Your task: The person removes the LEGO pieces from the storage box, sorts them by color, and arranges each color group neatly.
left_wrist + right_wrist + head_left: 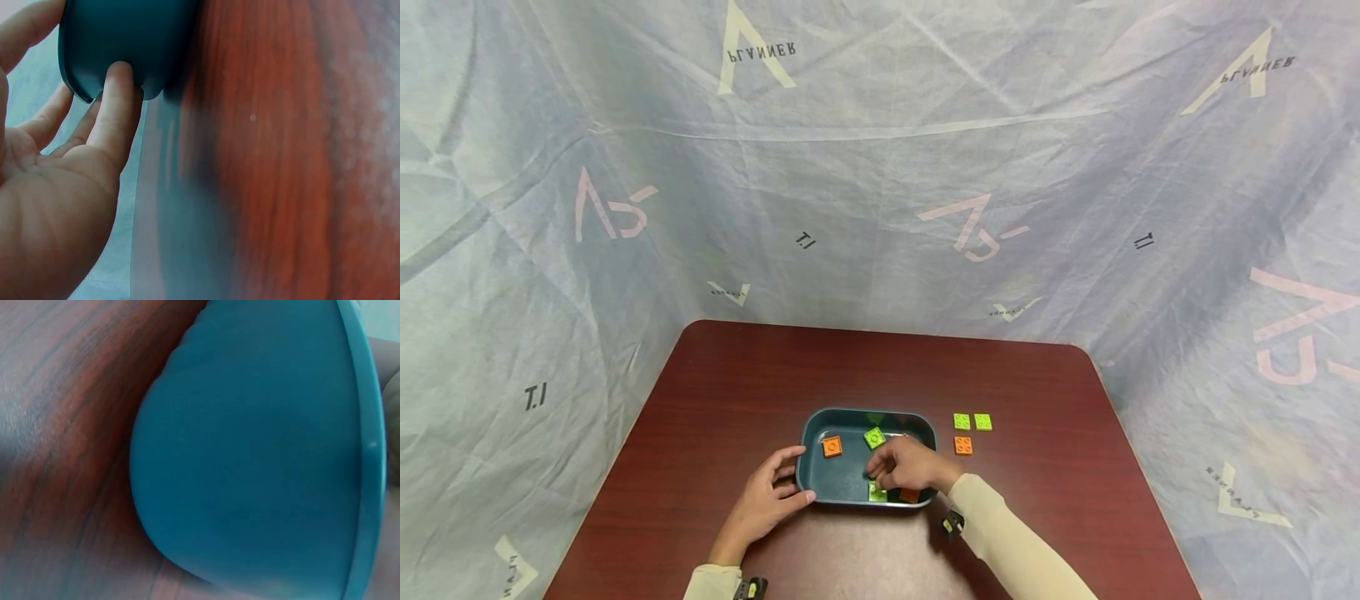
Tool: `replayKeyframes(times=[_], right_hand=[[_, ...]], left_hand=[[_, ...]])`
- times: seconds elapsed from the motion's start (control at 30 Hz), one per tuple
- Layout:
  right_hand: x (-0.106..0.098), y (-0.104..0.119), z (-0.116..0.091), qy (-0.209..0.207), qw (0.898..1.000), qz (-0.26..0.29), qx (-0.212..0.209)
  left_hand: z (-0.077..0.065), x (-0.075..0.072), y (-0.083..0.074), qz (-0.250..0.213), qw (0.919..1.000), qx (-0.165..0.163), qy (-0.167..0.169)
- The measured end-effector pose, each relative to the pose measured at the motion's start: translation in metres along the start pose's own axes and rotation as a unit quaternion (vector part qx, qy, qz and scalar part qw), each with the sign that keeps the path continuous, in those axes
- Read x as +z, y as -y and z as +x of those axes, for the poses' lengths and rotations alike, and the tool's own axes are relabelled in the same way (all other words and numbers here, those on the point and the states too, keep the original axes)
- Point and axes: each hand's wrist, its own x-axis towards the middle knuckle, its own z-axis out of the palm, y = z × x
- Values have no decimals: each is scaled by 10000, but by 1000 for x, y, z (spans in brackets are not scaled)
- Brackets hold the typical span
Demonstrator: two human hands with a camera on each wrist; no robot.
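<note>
A dark teal tray [850,503] with a raised rim stands on the table. My left hand [763,505] holds its left end, the thumb at the near corner and the fingers spread along the end wall. My right hand [910,465] reaches over the right side into the tray, fingers bent downward; whether they pinch anything is hidden. Close to those fingertips are a lime toy brick [877,492] and another lime brick [874,437]. An orange brick [832,447] lies at the left inside, and a shaded orange brick [909,495] at the near right. The right wrist view shows mostly the tray's outer wall [250,450].
To the tray's right, on the reddish-brown table [760,367], lie two lime bricks [962,421] side by side and an orange brick [963,446] nearer me. Grey printed sheeting [880,208] hangs around the table's back and sides.
</note>
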Motion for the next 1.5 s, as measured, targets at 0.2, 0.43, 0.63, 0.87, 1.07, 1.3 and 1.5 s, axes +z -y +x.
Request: replayKeyframes(times=[0.2,0.43,0.63,0.87,1.07,1.3,1.5], right_hand=[[3,1,-1,152,9998,147,32],[3,2,-1,191,9997,116,64],[4,2,-1,215,9992,326,75],[4,1,1,210,9976,638,137],[3,-1,2,299,9965,769,119],[2,-1,2,359,9968,700,107],[-1,1,0,433,9965,697,125]], left_hand=[[0,0,0,37,10000,38,-23],[0,-1,0,20,10000,38,-9],[0,0,0,28,10000,30,-29],[0,0,1,17,10000,23,-42],[0,-1,1,17,10000,12,-75],[0,-1,1,-14,10000,32,-33],[0,-1,1,-19,10000,31,-34]])
